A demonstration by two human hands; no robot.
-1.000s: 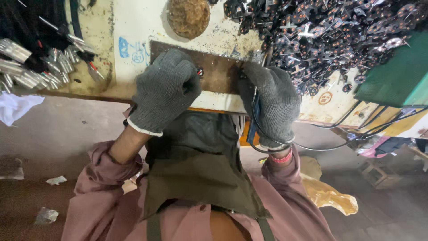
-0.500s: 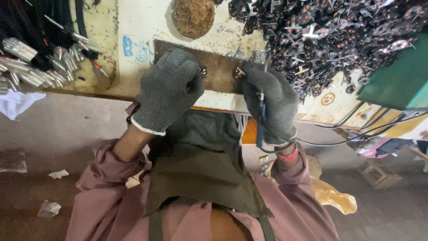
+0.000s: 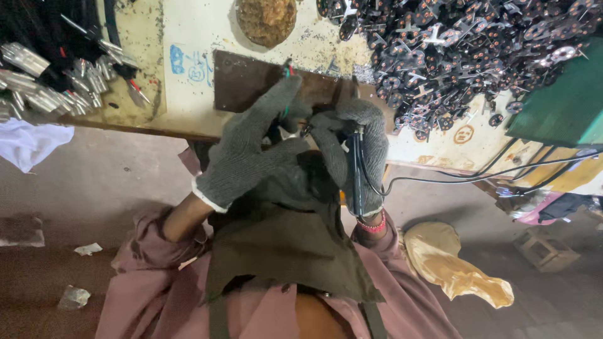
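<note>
Both hands gloved in grey knit, working at the near edge of the brown metal plate (image 3: 248, 81) that lies on the bench.

Right hand (image 3: 355, 150): fist wrapped fully around a black-handled tool (image 3: 355, 179), likely a soldering iron. Long axis runs near to far, roughly at right angles to the plate's near edge. Working end points away from the body and up toward the left hand; the tip itself is hidden between the gloves. A black cord (image 3: 452, 182) leaves the tool and trails off to the right of the plate, along the bench front.

Left hand (image 3: 251, 147): fingers pinched shut on a small part with red and green wires (image 3: 287, 70), held just over the plate's near right corner. The part itself is too small to make out.

Around the plate: beyond it, a round brown crusted pad (image 3: 266, 19). To its right, a big heap of small dark metal parts (image 3: 452, 56), then a green box (image 3: 565, 100). To its left, silver cylinders (image 3: 38, 88). Below the plate's edge, a dark apron (image 3: 282, 251) over the lap.

The two gloves crowd together and block sight of the contact point.
</note>
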